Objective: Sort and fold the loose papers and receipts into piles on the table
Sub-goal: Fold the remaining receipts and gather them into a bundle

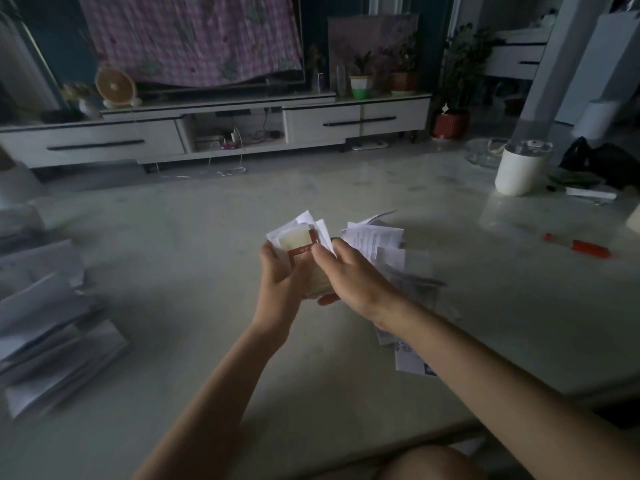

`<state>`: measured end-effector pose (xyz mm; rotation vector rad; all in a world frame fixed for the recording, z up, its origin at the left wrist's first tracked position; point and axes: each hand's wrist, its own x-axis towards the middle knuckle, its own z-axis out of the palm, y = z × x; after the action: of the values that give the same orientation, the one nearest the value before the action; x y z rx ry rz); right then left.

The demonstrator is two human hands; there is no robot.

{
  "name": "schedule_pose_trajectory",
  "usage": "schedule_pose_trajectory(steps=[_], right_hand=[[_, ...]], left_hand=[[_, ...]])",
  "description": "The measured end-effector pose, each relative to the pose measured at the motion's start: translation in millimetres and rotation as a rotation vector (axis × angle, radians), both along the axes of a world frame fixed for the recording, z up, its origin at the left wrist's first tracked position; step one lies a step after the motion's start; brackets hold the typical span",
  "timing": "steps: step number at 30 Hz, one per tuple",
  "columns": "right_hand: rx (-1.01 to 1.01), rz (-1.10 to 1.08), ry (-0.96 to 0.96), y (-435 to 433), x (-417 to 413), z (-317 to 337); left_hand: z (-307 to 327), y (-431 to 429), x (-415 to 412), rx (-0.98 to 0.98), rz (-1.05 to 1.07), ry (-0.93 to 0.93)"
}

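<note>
Both hands hold a small bundle of receipts [302,241] above the middle of the pale table [194,244]. A slip with red print lies on top of the bundle, white slips stick out behind it. My left hand [282,277] grips the bundle from the left. From the right, my right hand [349,273] closes over it, fingers on the top slip. A loose heap of white receipts [377,242] lies on the table just right of the hands, partly hidden under my right forearm. Folded papers [52,327] are piled at the table's left edge.
A white cylindrical container [517,173] stands at the far right, with a glass dish [479,155] behind it and dark items beside it. A red pen-like object [585,247] lies on the right side. A TV cabinet [207,129] and potted plants are beyond the table.
</note>
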<state>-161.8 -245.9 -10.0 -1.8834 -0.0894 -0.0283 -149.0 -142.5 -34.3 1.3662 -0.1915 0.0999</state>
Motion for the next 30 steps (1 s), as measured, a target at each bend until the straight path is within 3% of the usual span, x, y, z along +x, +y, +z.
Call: schedule_pose_trajectory(steps=[8, 12, 16, 19, 22, 30], right_hand=[[-0.268, -0.103, -0.169, -9, 8, -26], [-0.445, -0.106, -0.216, -9, 11, -40], [-0.300, -0.126, -0.114, -2, 12, -47], [-0.188, -0.238, -0.220, -1, 16, -45], [-0.215, -0.261, -0.285, -3, 19, -46], [-0.366, -0.211, -0.219, -1, 16, -52]], left_hand=[[3, 14, 6, 0.164, 0.027, -0.153], [-7, 17, 11, 0.257, -0.011, -0.122], [-18, 9, 9, 0.219, 0.004, -0.119], [-19, 10, 10, 0.249, 0.092, -0.147], [-23, 13, 17, 0.253, 0.112, -0.139], [-23, 12, 18, 0.316, 0.057, -0.150]])
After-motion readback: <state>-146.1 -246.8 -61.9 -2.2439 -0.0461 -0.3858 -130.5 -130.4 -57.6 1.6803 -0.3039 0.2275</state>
